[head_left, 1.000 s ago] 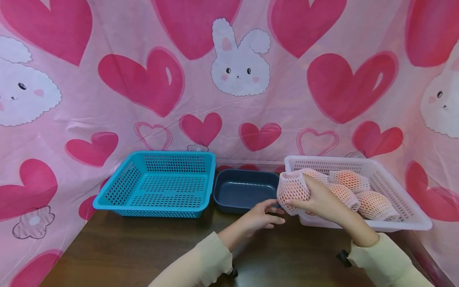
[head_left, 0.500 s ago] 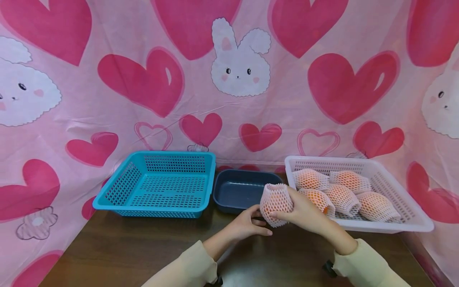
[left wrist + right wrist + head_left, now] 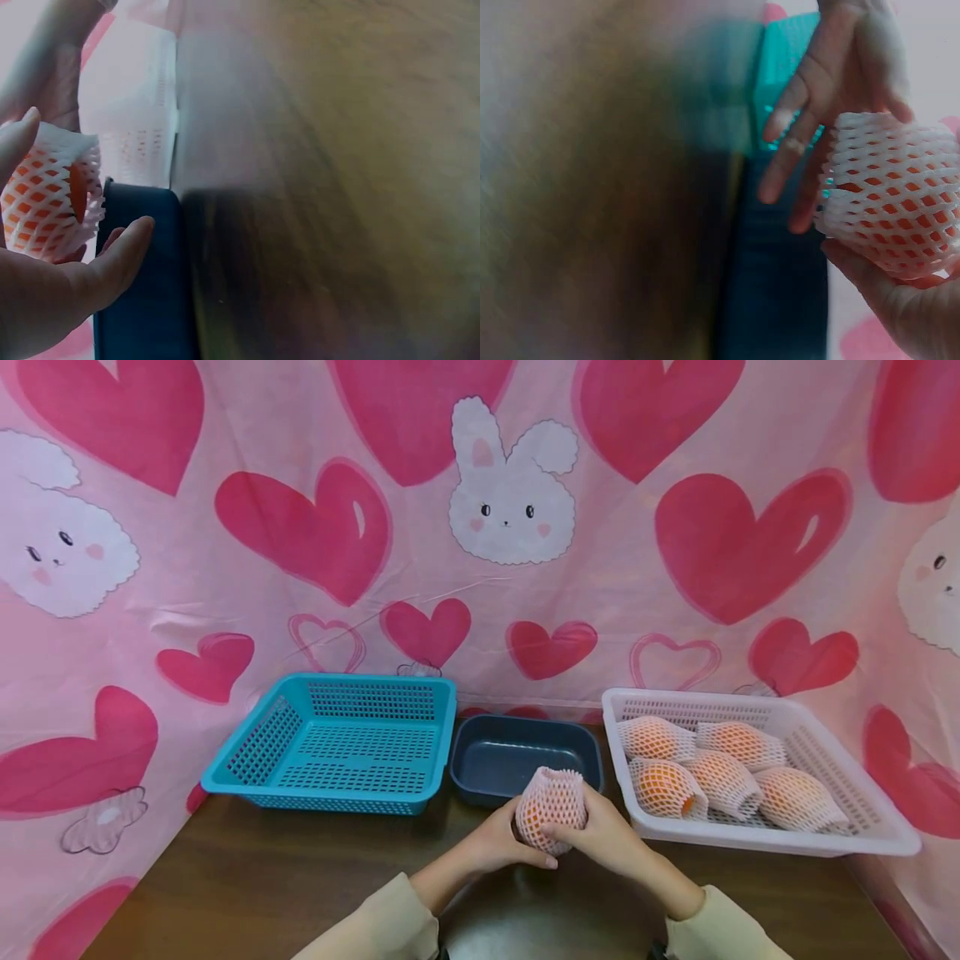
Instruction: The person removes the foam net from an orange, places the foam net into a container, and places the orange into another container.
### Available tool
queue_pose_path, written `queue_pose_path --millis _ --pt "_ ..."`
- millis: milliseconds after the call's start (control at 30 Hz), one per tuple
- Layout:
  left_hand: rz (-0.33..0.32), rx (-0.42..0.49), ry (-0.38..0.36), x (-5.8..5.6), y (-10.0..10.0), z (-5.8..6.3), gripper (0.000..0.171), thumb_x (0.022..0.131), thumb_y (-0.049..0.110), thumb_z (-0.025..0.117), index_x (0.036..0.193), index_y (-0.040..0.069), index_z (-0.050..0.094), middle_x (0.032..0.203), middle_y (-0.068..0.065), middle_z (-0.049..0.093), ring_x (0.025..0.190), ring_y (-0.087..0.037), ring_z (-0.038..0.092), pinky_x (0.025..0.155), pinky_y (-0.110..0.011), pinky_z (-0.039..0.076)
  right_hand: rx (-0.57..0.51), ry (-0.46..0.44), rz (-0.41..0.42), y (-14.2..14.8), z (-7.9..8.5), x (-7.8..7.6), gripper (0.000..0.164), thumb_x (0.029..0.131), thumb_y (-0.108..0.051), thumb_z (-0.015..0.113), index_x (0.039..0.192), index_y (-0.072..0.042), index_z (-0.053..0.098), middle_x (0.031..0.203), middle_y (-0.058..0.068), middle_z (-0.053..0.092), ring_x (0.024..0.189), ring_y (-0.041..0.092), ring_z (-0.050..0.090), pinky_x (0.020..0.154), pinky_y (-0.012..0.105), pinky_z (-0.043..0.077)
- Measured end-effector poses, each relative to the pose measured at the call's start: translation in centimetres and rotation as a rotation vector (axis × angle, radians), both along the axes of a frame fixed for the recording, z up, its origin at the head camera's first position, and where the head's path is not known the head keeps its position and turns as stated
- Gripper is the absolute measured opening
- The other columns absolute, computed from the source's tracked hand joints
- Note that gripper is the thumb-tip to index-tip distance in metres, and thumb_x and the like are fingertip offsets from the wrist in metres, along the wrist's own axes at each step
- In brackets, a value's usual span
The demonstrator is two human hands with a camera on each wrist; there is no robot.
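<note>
In the head view my right hand [image 3: 613, 837] grips an orange in a white foam net [image 3: 551, 814], held above the table in front of the dark blue tray. The net's open end points up. My left hand [image 3: 489, 843] is at the left side of the net, its fingers partly hidden behind it. The right wrist view shows the left hand [image 3: 844, 90] with fingers stretched out beside the netted orange [image 3: 900, 195]; whether they touch it I cannot tell. My right thumb lies along the net's near side.
A white basket [image 3: 757, 842] with several netted oranges [image 3: 720, 781] stands at the right. The dark blue tray [image 3: 525, 752] is in the middle, and a turquoise basket [image 3: 330, 797] at the left. Behind them hangs a pink cloth [image 3: 420, 560] with hearts and rabbits.
My right hand has carried the netted orange left and towards me, away from the white basket. The left hand has drawn back leftwards and now lies close against the net's side.
</note>
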State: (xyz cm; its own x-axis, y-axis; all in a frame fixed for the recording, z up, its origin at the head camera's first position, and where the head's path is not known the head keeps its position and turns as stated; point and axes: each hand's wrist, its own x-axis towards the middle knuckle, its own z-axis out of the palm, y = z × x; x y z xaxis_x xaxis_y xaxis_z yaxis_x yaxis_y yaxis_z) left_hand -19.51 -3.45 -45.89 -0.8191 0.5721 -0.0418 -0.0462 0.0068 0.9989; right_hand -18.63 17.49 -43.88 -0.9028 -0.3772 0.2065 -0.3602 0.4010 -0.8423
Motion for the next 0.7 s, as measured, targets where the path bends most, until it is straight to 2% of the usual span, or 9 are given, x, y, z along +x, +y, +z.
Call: queue_pose_path --millis 167,333,467,700 --pt "0.027 -0.024 0.014 0.2 -0.4 -0.7 0.077 0.078 -0.004 0.085 0.144 0.006 0.047 0.128 -0.004 0.060 0.113 -0.018 0.058 0.100 -0.031 0.048 -0.051 -0.058 0.004 -0.4 -1.3 0.4 0.063 0.092 -0.019 0.078 0.140 0.008 0.047 0.119 0.016 0.066 0.104 0.018 0.064 0.086 0.028 0.054" --pt "0.067 -0.068 0.061 0.3 -1.1 -1.1 0.081 0.074 -0.001 0.089 0.144 0.004 0.048 0.130 -0.005 0.060 0.112 -0.017 0.057 0.098 -0.030 0.048 -0.080 -0.067 0.061 -0.4 -1.6 0.6 0.063 0.093 -0.018 0.077 0.140 0.010 0.045 0.120 0.018 0.065 0.104 0.016 0.064 0.086 0.028 0.055" --pt "0.059 -0.116 0.082 0.3 -1.9 -1.3 0.082 0.073 0.002 0.090 0.143 0.002 0.048 0.130 -0.006 0.060 0.112 -0.017 0.058 0.097 -0.031 0.048 -0.069 -0.082 0.112 -0.3 -1.6 0.5 0.064 0.093 -0.019 0.077 0.139 0.012 0.046 0.119 0.018 0.066 0.103 0.014 0.064 0.085 0.028 0.055" --pt "0.004 -0.216 0.143 -0.2 -3.3 -1.5 0.084 0.072 0.007 0.092 0.145 0.005 0.050 0.134 -0.004 0.058 0.116 -0.016 0.055 0.100 -0.032 0.045 -0.033 -0.032 0.154 -0.1 -2.4 0.3 0.066 0.091 -0.019 0.080 0.143 0.003 0.048 0.124 0.016 0.065 0.102 0.011 0.063 0.086 0.028 0.054"
